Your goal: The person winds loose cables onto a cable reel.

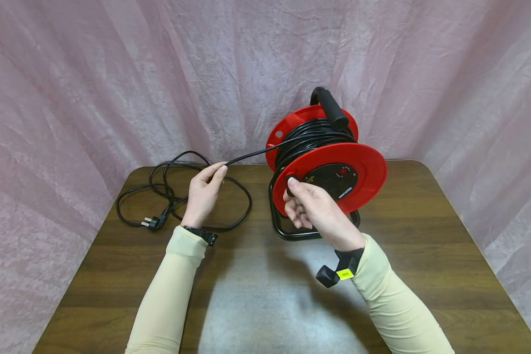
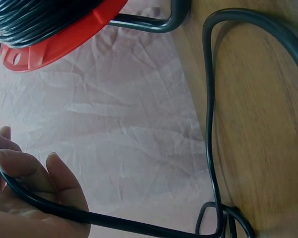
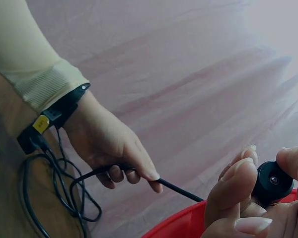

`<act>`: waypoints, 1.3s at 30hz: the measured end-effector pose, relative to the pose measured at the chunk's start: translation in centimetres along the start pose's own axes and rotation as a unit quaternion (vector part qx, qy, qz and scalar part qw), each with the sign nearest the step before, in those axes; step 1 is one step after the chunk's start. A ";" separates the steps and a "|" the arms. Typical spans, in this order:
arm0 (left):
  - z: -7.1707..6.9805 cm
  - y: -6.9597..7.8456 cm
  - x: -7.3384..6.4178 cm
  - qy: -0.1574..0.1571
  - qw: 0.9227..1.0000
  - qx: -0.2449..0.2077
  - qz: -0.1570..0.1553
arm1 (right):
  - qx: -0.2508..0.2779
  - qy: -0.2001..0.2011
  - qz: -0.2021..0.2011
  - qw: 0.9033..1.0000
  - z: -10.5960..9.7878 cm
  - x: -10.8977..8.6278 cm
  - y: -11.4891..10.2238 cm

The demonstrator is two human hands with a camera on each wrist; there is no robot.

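A red cable reel [image 1: 367, 164] with black cable wound on its drum stands at the back of the table on a black tube frame. My right hand [image 1: 316, 209] grips the small black crank knob [image 3: 273, 181] on the reel's near face, thumb and fingers around it. To the left of the reel, my left hand [image 1: 205, 191] pinches the black cable [image 1: 252, 155], which runs taut from there up to the drum. In the left wrist view the cable passes across the palm of the left hand [image 2: 37, 188] and under its curled fingers.
Loose loops of cable [image 1: 250, 201] lie on the left side of the wooden table [image 1: 407, 275]. The plug [image 1: 155, 222] rests among them, prongs pointing left. A carry handle [image 1: 332, 108] tops the reel. Pink curtain [image 1: 230, 64] hangs behind the table.
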State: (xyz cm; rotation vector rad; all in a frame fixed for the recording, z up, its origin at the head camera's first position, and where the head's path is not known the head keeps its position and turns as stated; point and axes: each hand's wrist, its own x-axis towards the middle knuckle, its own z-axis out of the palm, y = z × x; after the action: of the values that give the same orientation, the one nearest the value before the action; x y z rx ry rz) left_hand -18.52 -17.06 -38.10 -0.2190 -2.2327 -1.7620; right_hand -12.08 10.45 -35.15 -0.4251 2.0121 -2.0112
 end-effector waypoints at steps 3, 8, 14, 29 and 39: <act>0.3 0.0 0.0 -0.015 1.000 0.003 0.003 | 0.000 0.004 0.000 1.000 -0.3 -0.1 -0.4; 1.0 0.0 0.1 -0.040 0.999 0.002 0.009 | 0.007 0.008 -0.012 1.000 -1.0 -0.2 -1.0; 1.8 0.3 0.0 -0.056 0.998 0.000 0.020 | 0.015 0.012 -0.019 1.000 -2.1 -0.4 -1.8; 3.1 -3.3 1.2 -0.082 0.996 0.014 0.019 | 0.045 0.033 -0.016 0.998 -5.1 -1.2 -3.3; 3.2 -3.5 1.1 -0.096 0.993 0.058 0.028 | 0.077 0.042 -0.031 0.996 -6.6 -1.9 -3.3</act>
State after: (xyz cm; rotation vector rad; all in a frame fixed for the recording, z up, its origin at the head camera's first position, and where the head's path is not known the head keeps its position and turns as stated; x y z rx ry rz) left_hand -21.03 -14.86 -41.67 -0.4384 -2.4271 -1.6364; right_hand -12.77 17.30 -31.86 -0.3803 1.8951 -2.2365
